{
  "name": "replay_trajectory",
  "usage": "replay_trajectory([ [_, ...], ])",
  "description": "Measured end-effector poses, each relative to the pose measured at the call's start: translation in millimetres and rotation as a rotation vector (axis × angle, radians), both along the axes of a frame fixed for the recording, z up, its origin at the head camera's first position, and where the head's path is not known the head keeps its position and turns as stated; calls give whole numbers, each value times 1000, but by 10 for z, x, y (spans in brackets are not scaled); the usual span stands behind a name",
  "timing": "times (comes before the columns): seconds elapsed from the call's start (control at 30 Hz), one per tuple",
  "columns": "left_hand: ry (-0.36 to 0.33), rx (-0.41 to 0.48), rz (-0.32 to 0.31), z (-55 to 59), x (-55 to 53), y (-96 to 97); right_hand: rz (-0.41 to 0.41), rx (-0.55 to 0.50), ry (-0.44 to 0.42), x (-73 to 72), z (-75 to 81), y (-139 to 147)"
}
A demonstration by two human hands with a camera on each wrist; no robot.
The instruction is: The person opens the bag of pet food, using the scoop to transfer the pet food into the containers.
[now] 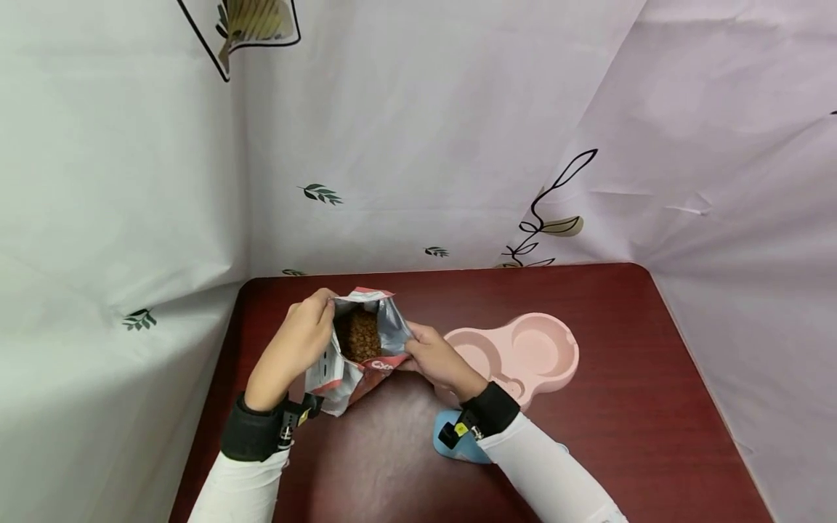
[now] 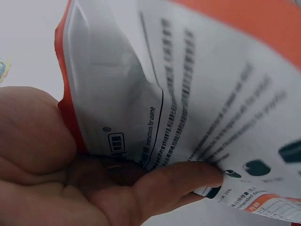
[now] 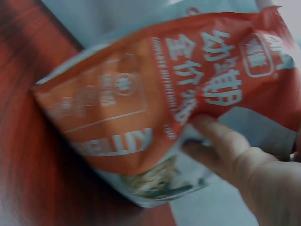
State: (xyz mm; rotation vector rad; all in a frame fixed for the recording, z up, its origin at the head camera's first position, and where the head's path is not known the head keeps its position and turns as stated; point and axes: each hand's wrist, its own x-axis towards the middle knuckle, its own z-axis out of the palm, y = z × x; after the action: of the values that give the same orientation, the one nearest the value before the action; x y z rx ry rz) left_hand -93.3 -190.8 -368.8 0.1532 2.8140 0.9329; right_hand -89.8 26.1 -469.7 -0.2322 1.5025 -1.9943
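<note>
A kitten food bag [image 1: 378,372], red-orange and white with a silver lining, stands mouth up and tilted over the table. Brown kibble [image 1: 362,335] shows through its spread top. My left hand [image 1: 297,341] grips the left rim; in the left wrist view, thumb and fingers bend around the printed white panel [image 2: 202,99]. On the opposite side, my right hand [image 1: 439,357] pinches the rim, while the right wrist view has two of its fingers [image 3: 225,141] lying against the orange front. Beyond that hand sits a pink double bowl [image 1: 538,354], partly covered by the forearm.
Under the right wrist lies a blue object [image 1: 461,444], mostly hidden, its kind unclear. The dark red table [image 1: 628,407] has rounded back corners. White patterned cloth [image 1: 405,145] hangs behind it and along both sides.
</note>
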Motion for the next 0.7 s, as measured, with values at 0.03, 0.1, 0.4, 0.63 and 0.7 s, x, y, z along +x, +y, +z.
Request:
replay_trajectory([
  [0.03,0,-9,-4,9,-25,-26,-9,-26,0,-10,-34,-50],
  [0.1,-6,-21,-14,25,-75,-78,-25,-81,11,-38,-106,-149],
  [0.4,14,-55,-23,9,-253,-172,-95,-172,32,-189,-361,-439],
  [0.63,75,-92,-32,-47,-303,-190,-102,-238,17,-288,-470,-569],
  [0.7,94,-100,-45,-67,-305,-184,-108,-238,14,-294,-483,-578],
])
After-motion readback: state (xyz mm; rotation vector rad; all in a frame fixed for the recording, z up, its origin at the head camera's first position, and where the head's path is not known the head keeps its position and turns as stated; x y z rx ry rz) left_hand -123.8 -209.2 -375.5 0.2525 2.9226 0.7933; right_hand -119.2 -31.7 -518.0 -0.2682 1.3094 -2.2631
